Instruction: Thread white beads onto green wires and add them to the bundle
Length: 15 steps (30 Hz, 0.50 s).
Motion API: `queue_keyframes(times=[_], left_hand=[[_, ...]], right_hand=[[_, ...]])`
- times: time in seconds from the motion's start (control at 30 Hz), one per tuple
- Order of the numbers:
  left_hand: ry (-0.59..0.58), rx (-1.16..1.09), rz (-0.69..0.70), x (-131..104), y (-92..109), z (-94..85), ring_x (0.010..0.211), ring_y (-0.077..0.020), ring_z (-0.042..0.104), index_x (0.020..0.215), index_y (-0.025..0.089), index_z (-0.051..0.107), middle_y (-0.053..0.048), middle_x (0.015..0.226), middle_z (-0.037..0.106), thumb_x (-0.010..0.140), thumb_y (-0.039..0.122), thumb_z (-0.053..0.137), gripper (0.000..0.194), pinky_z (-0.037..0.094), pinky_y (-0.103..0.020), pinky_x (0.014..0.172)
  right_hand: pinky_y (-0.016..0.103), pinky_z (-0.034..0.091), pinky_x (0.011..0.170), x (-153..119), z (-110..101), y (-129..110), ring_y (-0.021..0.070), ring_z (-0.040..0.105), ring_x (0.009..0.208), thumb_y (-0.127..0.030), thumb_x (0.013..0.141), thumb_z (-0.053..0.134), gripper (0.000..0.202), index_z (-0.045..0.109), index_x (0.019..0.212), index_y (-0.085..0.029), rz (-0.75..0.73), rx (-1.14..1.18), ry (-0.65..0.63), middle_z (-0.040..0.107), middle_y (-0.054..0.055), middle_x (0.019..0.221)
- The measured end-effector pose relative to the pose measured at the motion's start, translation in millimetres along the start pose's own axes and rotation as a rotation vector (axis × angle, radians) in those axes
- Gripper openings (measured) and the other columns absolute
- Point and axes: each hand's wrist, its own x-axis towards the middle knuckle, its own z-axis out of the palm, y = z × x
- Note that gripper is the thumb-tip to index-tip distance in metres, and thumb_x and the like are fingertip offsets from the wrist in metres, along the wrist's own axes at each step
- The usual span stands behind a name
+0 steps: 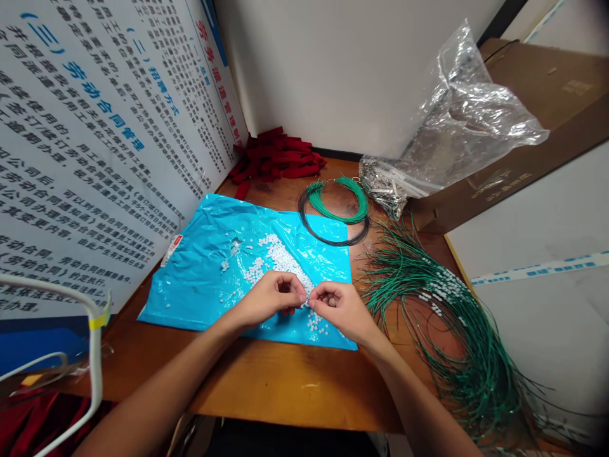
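Observation:
Above a blue plastic bag (190,266) lying flat on the table, my left hand (280,293) and my right hand (335,304) meet with thumbs and fingertips pinched, almost touching. Whatever sits between the fingertips is too small to make out. Small white beads (285,257) are spread in a long heap just behind my hands, and several more lie loose on the bag near my right hand. To the right of that hand rests a big bundle of green wires (490,355), with rows of white beads (445,285) on part of it.
Coils of green wire (359,197) and black wire (333,243) lie at the bag's back edge. Behind are red fabric strips (280,155), a clear bag of metal pieces (385,184) and a cardboard box (514,171). A white metal frame (95,355) stands at left.

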Motion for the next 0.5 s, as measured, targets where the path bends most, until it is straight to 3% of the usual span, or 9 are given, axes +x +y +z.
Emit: queue_keyframes(times=[0.5], left_hand=[[0.006, -0.190, -0.110, -0.4, -1.8, 1.3, 0.047, -0.0100, 0.055, 0.069, 0.012, 0.063, 0.000, 0.052, 0.059, 0.067, 0.019, 0.068, 0.009, 0.037, -0.018, 0.043]], right_hand=[[0.019, 0.028, 0.045, 0.6, -0.1, 2.5, 0.0066, 0.037, 0.049, -0.016, 0.073, 0.059, 0.007, 0.065, 0.071, -0.014, -0.016, 0.007, -0.011, 0.056, -0.002, 0.059]])
